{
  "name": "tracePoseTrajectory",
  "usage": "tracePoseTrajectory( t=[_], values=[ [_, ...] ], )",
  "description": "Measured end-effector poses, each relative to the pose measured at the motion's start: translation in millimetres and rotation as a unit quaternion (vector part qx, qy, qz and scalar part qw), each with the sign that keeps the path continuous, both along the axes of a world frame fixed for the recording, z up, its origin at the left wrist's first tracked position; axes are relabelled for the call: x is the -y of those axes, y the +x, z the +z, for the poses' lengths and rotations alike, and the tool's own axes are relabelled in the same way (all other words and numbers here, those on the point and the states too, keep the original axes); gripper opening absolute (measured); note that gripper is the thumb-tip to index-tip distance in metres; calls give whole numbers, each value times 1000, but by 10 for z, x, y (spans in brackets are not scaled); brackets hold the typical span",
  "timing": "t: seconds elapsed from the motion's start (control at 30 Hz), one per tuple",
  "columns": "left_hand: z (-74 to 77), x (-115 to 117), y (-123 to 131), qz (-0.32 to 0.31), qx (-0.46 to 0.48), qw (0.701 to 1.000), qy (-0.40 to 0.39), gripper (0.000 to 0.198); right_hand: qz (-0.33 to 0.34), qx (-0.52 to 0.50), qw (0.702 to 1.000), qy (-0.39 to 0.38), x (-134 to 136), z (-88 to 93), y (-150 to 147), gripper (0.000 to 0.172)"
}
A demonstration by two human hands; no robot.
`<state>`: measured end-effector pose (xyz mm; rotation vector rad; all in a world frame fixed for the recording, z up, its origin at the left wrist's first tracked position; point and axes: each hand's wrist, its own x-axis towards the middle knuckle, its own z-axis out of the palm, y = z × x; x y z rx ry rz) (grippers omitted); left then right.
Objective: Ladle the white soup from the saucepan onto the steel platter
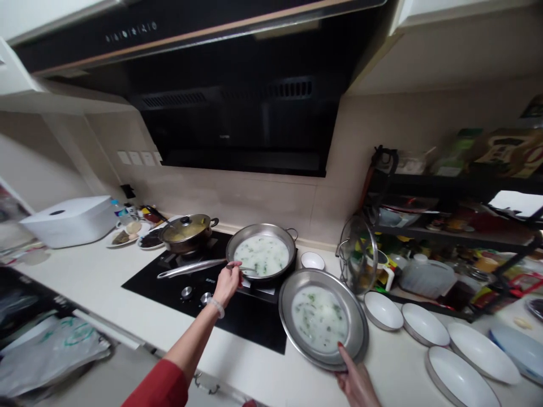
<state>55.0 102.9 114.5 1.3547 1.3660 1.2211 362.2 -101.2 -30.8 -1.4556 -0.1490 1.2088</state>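
Observation:
With its fingers closed, my left hand (229, 280) grips a metal spoon (249, 270) whose end reaches into a steel pan (292, 254) on the stove. White soup with green leafy bits (265, 251) fills the pan. My right hand (355, 380) clasps the near rim of a wide steel basin (358, 325), thumb on top. Similar white soup with greens (320, 319) lies in the basin, which is over the counter beside the stove. Whether the basin rests on the counter or is lifted, I cannot tell. The spoon's bowl is partly hidden.
A lidded pot (186, 233) stands on the left burner. The pan's long handle (190, 268) points left. Behind the basin is a small white bowl (313, 260); several white bowls (424, 324) line the right counter. A glass lid (360, 254) leans by the black rack (449, 183).

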Motion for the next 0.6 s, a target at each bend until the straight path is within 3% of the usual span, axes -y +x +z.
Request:
tracePoseTrajectory(
  t=[0.13,0.23,0.6],
  values=[
    [71,-68,-110,-64,-30,997,22,32,18,-16,999,-25,55,24,-92,55],
    [107,-136,-195,-101,-25,994,34,33,-18,4,999,-26,80,52,-170,58],
    [33,-329,-465,-54,104,993,-1,30,-99,-9,995,-22,394,183,-511,62]
  ],
)
